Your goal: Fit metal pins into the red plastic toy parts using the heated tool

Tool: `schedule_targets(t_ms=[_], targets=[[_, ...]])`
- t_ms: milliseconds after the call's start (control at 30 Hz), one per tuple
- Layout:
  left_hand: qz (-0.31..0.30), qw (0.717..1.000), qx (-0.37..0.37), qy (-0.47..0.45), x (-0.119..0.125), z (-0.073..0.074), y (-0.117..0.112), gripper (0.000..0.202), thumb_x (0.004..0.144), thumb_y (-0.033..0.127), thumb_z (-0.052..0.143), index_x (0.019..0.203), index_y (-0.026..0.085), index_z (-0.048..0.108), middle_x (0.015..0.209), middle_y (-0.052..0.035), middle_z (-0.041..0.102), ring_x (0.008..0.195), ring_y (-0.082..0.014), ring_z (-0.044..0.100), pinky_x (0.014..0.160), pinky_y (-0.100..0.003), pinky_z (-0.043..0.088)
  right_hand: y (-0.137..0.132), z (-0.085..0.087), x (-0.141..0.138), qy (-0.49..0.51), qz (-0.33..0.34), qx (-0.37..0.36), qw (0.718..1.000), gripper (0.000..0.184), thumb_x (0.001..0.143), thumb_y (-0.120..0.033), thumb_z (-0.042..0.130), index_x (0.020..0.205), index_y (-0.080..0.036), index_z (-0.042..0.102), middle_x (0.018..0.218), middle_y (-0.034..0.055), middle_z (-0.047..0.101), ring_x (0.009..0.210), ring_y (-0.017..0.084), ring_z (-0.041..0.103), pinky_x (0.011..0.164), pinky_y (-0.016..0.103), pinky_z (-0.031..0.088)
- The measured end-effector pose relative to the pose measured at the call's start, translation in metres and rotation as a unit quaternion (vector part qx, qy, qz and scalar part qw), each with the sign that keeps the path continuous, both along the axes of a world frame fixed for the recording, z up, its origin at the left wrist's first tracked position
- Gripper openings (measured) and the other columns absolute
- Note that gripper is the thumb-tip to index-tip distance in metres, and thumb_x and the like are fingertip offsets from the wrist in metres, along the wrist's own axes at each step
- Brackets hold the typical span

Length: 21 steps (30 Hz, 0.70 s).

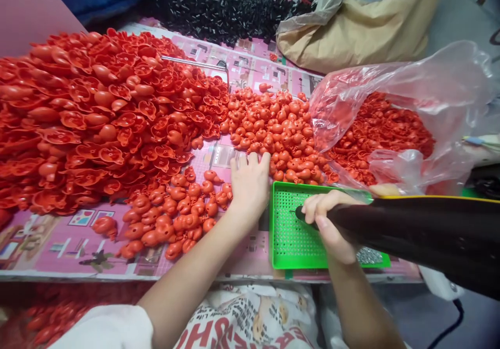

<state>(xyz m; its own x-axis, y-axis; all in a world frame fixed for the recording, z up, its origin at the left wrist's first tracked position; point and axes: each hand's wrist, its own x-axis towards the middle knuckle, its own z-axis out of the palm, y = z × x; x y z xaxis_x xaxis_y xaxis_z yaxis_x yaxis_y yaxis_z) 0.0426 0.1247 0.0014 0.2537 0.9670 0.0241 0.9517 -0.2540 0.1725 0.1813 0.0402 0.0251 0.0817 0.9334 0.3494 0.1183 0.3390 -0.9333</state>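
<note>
My left hand (249, 183) lies palm down on the pink table cover, fingers stretched toward a pile of small red plastic pieces (273, 125), fingertips touching its near edge. My right hand (330, 223) is wrapped round a black power screwdriver (410, 229), whose tip rests over a green perforated tray (297, 239). Small silvery screws (369, 256) lie in the tray's right corner. More small red assembled pieces (172, 216) sit just left of my left hand.
A big heap of red shell halves (97, 114) fills the left of the table. A clear plastic bag (394, 125) of red parts lies at right. Black parts (219, 5) and a tan sack (363, 26) sit at the back. A metal bar (195, 63) sticks out of the heap.
</note>
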Motion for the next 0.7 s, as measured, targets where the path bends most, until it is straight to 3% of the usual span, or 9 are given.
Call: schedule_targets(t_ms=[133, 233, 300, 400, 567, 633, 700], targets=[[0.002, 0.999, -0.005, -0.035, -0.015, 0.020, -0.011, 0.023, 0.094, 0.025, 0.043, 0.110, 0.018, 0.058, 0.093, -0.0102, 0.066, 0.090, -0.0274, 0.061, 0.077, -0.038, 0.042, 0.000, 0.000, 0.002, -0.023, -0.005, -0.006, 1.000, 0.013, 0.080, -0.017, 0.062, 0.071, -0.020, 0.054, 0.064, -0.0020, 0.058, 0.059, 0.014, 0.057, 0.065, 0.033, 0.048], [-0.020, 0.987, -0.036, -0.153, -0.028, 0.034, -0.028, 0.022, 0.096, 0.026, 0.038, 0.100, 0.020, 0.059, 0.081, -0.0040, 0.064, 0.076, -0.0198, 0.060, 0.066, -0.030, 0.038, -0.001, 0.001, 0.002, -0.005, -0.001, -0.005, 1.000, 0.012, 0.081, -0.018, 0.061, 0.071, -0.020, 0.054, 0.062, -0.0023, 0.056, 0.060, 0.014, 0.057, 0.064, 0.031, 0.048], [-0.040, 0.962, -0.083, -0.258, -0.037, 0.038, -0.042, 0.025, 0.099, 0.029, 0.034, 0.094, 0.021, 0.057, 0.075, 0.0001, 0.060, 0.068, -0.0149, 0.056, 0.062, -0.027, 0.035, -0.001, 0.002, 0.001, -0.001, -0.002, -0.003, 1.000, 0.012, 0.081, -0.018, 0.060, 0.071, -0.020, 0.054, 0.061, -0.0023, 0.055, 0.061, 0.014, 0.058, 0.063, 0.031, 0.048], [-0.063, 0.910, -0.176, -0.371, -0.048, 0.035, -0.062, 0.027, 0.101, 0.035, 0.032, 0.090, 0.021, 0.052, 0.072, 0.0032, 0.054, 0.065, -0.0117, 0.051, 0.062, -0.026, 0.035, -0.001, 0.003, 0.000, -0.009, 0.001, -0.004, 1.000, 0.011, 0.081, -0.018, 0.061, 0.071, -0.020, 0.055, 0.062, -0.0020, 0.056, 0.062, 0.015, 0.059, 0.065, 0.032, 0.048], [-0.080, 0.821, -0.334, -0.457, -0.052, 0.021, -0.083, 0.020, 0.100, 0.040, 0.039, 0.100, 0.023, 0.048, 0.070, 0.0065, 0.047, 0.062, -0.0101, 0.045, 0.061, -0.024, 0.034, 0.002, -0.001, 0.001, -0.013, 0.000, -0.007, 1.000, 0.012, 0.080, -0.019, 0.062, 0.071, -0.019, 0.055, 0.063, -0.0015, 0.057, 0.060, 0.015, 0.059, 0.062, 0.032, 0.047], [-0.078, 0.803, -0.354, -0.473, -0.049, 0.016, -0.087, 0.019, 0.100, 0.039, 0.038, 0.102, 0.023, 0.048, 0.070, 0.0068, 0.046, 0.063, -0.0098, 0.044, 0.061, -0.024, 0.034, 0.001, 0.001, 0.001, -0.009, 0.003, -0.006, 1.000, 0.012, 0.080, -0.019, 0.062, 0.071, -0.019, 0.055, 0.062, -0.0017, 0.056, 0.060, 0.015, 0.058, 0.061, 0.031, 0.047], [-0.069, 0.804, -0.343, -0.481, -0.047, 0.013, -0.090, 0.018, 0.101, 0.037, 0.038, 0.099, 0.022, 0.048, 0.070, 0.0066, 0.045, 0.064, -0.0097, 0.044, 0.062, -0.024, 0.033, -0.002, 0.011, -0.002, 0.007, 0.001, 0.008, 1.000, 0.013, 0.081, -0.022, 0.062, 0.070, -0.019, 0.056, 0.060, -0.0017, 0.055, 0.059, 0.015, 0.058, 0.062, 0.032, 0.047]])
